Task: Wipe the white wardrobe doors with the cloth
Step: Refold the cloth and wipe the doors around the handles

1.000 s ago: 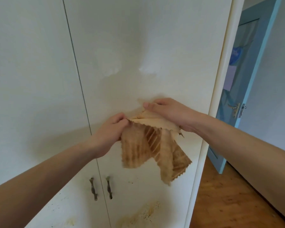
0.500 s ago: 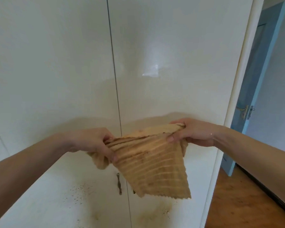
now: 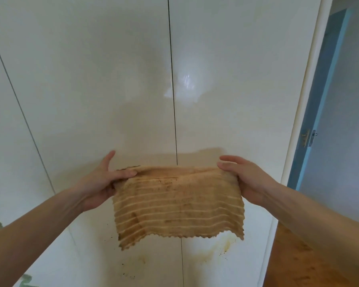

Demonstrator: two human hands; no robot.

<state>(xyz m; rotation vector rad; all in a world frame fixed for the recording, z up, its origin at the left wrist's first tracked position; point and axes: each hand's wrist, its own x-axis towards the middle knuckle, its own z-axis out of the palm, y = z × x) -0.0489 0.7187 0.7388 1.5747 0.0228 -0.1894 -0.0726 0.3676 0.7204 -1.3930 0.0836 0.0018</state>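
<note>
Blue door (image 3: 318, 104) at right, metal door handle (image 3: 305, 138), wooden floor (image 3: 294, 266) below

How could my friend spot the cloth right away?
Look at the big white wardrobe doors. In front of them, the left hand and right hand hold a cloth by its top corners. It is the only tan, ribbed, dirt-smudged thing against the shiny white.
</note>
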